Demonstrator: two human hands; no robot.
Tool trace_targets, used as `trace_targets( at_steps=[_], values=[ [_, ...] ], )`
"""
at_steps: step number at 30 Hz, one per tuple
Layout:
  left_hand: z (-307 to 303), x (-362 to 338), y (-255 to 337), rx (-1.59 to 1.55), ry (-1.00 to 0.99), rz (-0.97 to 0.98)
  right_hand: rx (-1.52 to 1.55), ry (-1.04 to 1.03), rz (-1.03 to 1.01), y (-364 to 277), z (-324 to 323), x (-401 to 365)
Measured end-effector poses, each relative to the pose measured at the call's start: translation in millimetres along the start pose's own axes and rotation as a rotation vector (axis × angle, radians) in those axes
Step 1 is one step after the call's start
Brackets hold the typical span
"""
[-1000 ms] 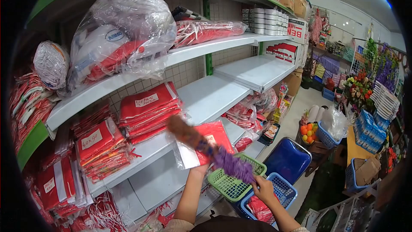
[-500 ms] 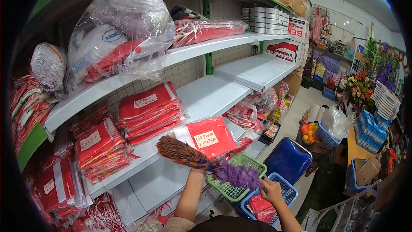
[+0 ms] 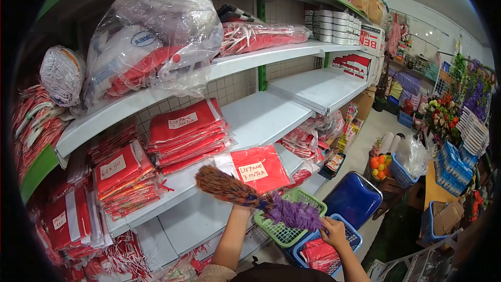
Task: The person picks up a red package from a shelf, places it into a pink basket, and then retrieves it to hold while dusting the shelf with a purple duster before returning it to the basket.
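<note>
A duster (image 3: 229, 185) with brown bristles at its left end and purple fluff (image 3: 295, 214) at its right end lies across the view in front of me. My left hand (image 3: 241, 210) is beneath its middle, and the duster hides the fingers. At the purple end, my right hand (image 3: 333, 231) is closed round the duster's tip. Behind the brown end is a red packet (image 3: 261, 164) labelled "LISPANG 3 METER" on the shelf. The green basket (image 3: 284, 235) sits under the purple fluff.
White shelves (image 3: 261, 109) carry stacked red packets (image 3: 182, 125) and a big plastic bag (image 3: 156, 36). Below right are a blue basket (image 3: 355, 235) with red packets and a blue chair (image 3: 355, 198). An aisle (image 3: 378, 125) runs behind, beside flowers (image 3: 441, 109).
The view has shifted slightly, so the shelves and goods appear a little further right. Both hands still hold nearly the same pose around the duster.
</note>
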State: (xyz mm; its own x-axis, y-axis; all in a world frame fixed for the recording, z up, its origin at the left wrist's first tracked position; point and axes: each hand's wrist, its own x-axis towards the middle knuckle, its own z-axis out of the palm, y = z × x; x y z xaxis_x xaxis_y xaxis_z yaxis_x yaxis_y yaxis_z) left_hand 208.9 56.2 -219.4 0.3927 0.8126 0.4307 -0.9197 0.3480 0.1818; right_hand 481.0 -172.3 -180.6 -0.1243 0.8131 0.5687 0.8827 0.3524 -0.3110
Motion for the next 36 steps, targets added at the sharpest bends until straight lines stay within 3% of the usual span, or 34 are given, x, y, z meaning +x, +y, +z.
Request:
trace_targets(
  at_steps=[2,3,4,5,9,11,13,15,18,24,27,33,36],
  values=[
    [1.3,-3.8,4.8,-0.082,0.142,-0.004,0.004,0.024,0.001,3.1,1.6,4.5],
    [79.5,-1.1,3.7,-0.162,0.059,-0.071,0.011,0.052,0.037,6.0,2.4,6.3],
    [103.3,-2.0,5.1,-0.147,0.331,0.066,0.018,0.079,0.072,9.2,3.0,8.2],
    [110.6,1.9,6.0,-0.071,0.213,0.108,0.030,0.131,0.109,14.1,5.0,10.6],
    [100.7,-14.1,26.1,-0.111,0.193,0.083,0.070,0.282,0.231,21.1,10.0,35.1],
    [110.1,-20.1,31.9,-0.112,0.198,0.096,0.031,0.327,0.168,27.7,17.7,54.2],
    [111.4,-26.6,37.5,-0.156,0.183,0.102,0.073,0.221,0.290,11.5,11.5,83.2],
    [105.6,-33.3,44.6,-0.194,0.238,0.104,-0.029,0.224,0.231,8.5,21.3,114.0],
    [97.6,-40.4,53.7,-0.208,0.277,0.116,-0.073,0.071,0.258,-2.0,36.0,165.0],
    [106.6,-52.3,64.2,-0.109,0.286,0.166,-0.146,0.121,0.125,-21.4,80.7,258.2],
    [103.8,-57.5,69.3,-0.126,0.286,0.169,-0.179,0.002,0.160,-26.6,101.2,295.0],
    [101.4,-63.3,77.6,-0.119,0.280,0.161,-0.144,-0.007,0.098,-19.3,121.0,312.1],
    [102.9,-63.4,76.9,-0.068,0.278,0.203,-0.145,0.013,0.151,-61.6,75.6,283.4]
  ],
)
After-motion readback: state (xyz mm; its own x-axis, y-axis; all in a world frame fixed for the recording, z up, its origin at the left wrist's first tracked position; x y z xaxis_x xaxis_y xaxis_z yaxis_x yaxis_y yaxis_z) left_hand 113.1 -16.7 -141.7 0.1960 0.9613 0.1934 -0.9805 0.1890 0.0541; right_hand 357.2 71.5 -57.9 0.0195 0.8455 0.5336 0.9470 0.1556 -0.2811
